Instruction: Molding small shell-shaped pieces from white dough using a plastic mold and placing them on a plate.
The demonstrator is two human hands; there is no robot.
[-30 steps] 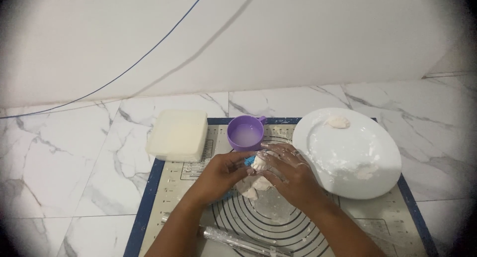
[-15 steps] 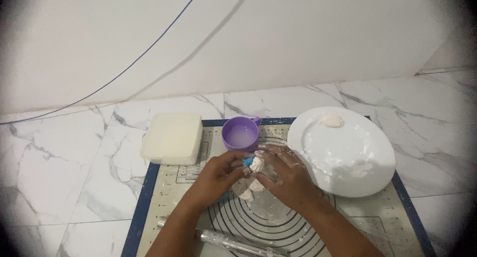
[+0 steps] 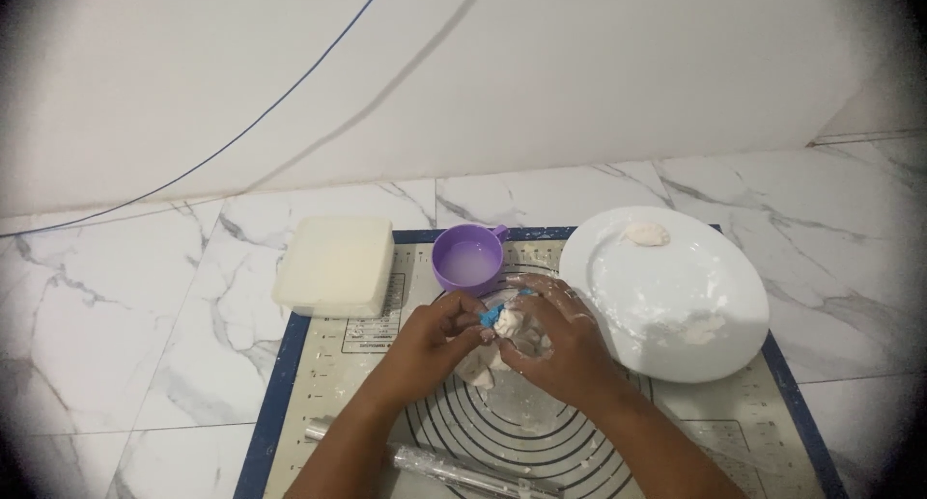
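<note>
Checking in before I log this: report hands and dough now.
Left hand and right hand both pinching dough over the mat. Blue bit between them. Cup and plate close by, nothing blocking.

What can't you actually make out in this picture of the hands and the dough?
Head view only:
- The dough: mostly covered by the left hand and right hand, so its shape is unclear.
- The small blue thing between the fingers: too small and covered to identify.
- The rolling pin: its end is cut off by the bottom edge.
- The purple cup: what the pale contents are cannot be told.
</note>
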